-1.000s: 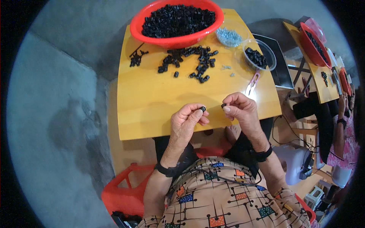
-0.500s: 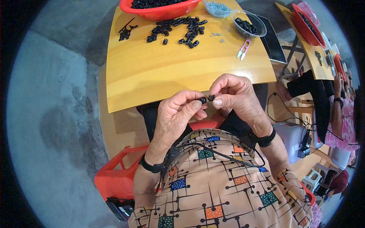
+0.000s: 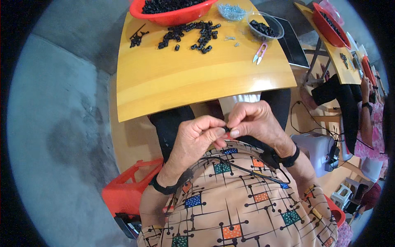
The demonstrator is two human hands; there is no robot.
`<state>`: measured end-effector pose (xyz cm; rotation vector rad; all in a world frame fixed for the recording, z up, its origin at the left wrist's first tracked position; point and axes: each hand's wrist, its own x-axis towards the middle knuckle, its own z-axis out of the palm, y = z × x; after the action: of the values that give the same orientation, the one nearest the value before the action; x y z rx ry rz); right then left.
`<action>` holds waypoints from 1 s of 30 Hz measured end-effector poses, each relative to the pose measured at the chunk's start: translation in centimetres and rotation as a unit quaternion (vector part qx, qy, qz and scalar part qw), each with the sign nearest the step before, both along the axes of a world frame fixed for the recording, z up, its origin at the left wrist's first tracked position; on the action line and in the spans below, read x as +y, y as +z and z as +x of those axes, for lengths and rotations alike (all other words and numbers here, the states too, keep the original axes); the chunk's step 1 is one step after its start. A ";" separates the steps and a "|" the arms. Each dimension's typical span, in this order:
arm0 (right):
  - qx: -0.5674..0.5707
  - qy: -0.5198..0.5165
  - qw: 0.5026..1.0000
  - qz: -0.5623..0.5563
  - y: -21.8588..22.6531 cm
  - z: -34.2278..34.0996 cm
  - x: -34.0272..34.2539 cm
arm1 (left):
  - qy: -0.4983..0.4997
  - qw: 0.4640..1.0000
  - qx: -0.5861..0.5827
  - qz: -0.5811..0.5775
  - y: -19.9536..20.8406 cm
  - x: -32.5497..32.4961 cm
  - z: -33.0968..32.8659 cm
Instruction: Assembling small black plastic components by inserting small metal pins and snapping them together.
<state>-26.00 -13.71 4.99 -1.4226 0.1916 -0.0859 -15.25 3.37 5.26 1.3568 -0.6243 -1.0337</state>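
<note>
Two bare hands are in use, both held just off the near edge of the yellow table (image 3: 197, 78), above the person's lap. The left hand (image 3: 198, 138) pinches a small black plastic part (image 3: 226, 129) between thumb and index finger, its other fingers curled beneath. The right hand (image 3: 258, 122) grips at the same spot with thumb and forefinger, so the fingertips of both hands meet around the part. Whether it is one piece or two fitted together cannot be told, as the fingers cover most of it. Each wrist bears a black band.

On the table, short black cylindrical pieces (image 3: 204, 41) lie in a loose heap in front of a red basin (image 3: 177, 17) filled with black parts. To the left of the heap is a small cluster of thin black pieces (image 3: 138, 40). To its right are a few small metallic pieces (image 3: 230, 38), a clear tub of bluish-silver hardware (image 3: 232, 15), a round clear container (image 3: 281, 33) of black parts, and pink-handled thread snips (image 3: 259, 53). A red plastic stool (image 3: 125, 191) stands at lower left. At far right, a co-worker's hand (image 3: 365, 87) is beside a second table (image 3: 349, 76).
</note>
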 end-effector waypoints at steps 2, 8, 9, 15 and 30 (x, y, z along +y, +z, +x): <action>-0.032 0.011 0.999 -0.004 0.2 -0.5 0.1 | -0.020 1.000 0.009 0.014 0.2 0.2 -0.4; -0.088 0.027 0.991 -0.095 0.6 -2.9 1.6 | -0.043 0.997 0.059 0.036 1.2 1.8 -2.4; -0.091 0.027 0.991 -0.097 0.6 -3.2 1.5 | -0.063 0.996 0.051 0.029 1.3 2.0 -2.7; -0.058 0.030 0.997 -0.036 1.3 -5.0 2.4 | -0.085 0.994 0.061 0.016 1.4 2.6 -3.8; -0.032 0.107 0.986 -0.126 1.4 -7.0 3.8 | -0.119 0.979 0.142 0.080 1.1 4.8 -5.9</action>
<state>-32.98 -9.90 6.35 -1.6828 -0.0285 0.0223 -21.10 8.20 6.38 1.2589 -0.5034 -1.4684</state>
